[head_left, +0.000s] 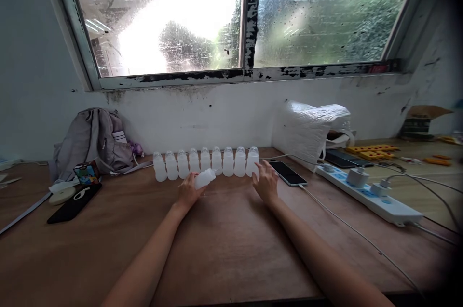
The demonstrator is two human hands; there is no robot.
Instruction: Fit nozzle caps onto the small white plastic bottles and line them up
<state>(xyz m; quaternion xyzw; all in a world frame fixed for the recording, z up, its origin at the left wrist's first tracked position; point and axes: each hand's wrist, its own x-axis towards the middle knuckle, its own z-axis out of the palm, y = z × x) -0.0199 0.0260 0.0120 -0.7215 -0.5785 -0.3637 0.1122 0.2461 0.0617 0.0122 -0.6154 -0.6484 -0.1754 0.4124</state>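
My left hand (187,191) is closed around a small frosted white bottle (204,179), which leans to the right with its narrower end pointing up and right. Behind it, several similar bottles (228,162) with clear caps stand upright in a row near the wall. My right hand (266,182) is beside the rightmost bottle (252,160) of that row. Its fingers are apart and nothing shows in its grasp; whether a fingertip touches that bottle, I cannot tell.
A phone (288,173) with a white cable lies right of my right hand, and a white power strip (369,193) lies beyond it. A silvery padded bag (307,128) stands behind. On the left are a grey backpack (96,138) and a black pouch (74,205).
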